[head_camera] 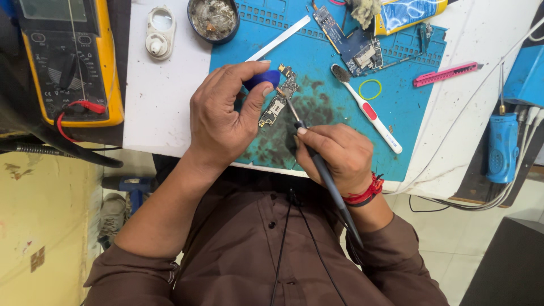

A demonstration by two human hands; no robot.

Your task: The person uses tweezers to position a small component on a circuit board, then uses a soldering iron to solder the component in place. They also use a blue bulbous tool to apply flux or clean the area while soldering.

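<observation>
From the head camera, looking straight down: the left hand (224, 116) is curled, thumb and forefinger pinched shut on a blue plastic pick (262, 78) whose rounded end sticks out toward 2 o'clock. The pick's tip meets the top of a small circuit board (279, 96), which lies tilted on the blue work mat (326, 116), just right of the left thumb. The right hand (334, 156), with a red thread band at its wrist, is closed in a pen grip around a dark soldering iron (323, 170); the iron's thin tip points to 11 o'clock and touches the small circuit board near its middle, while its handle and cord run back toward 5 o'clock over the brown shirt.

The mat lies on a white surface (161, 107) and is stained dark around the board. At 12 o'clock from the hands sits a round tin of metal scraps (213, 18), with a white flat strip (279, 38) slanting below it. At 1 o'clock lies a larger circuit board (354, 45). At 3 o'clock rest a white-and-red toothbrush (365, 107) and a yellow-green rubber ring (370, 89), with a pink utility knife (445, 74) further right. A yellow multimeter (71, 59) stands at 10 o'clock, well apart. A blue handheld tool (502, 144) lies at the far right edge.
</observation>
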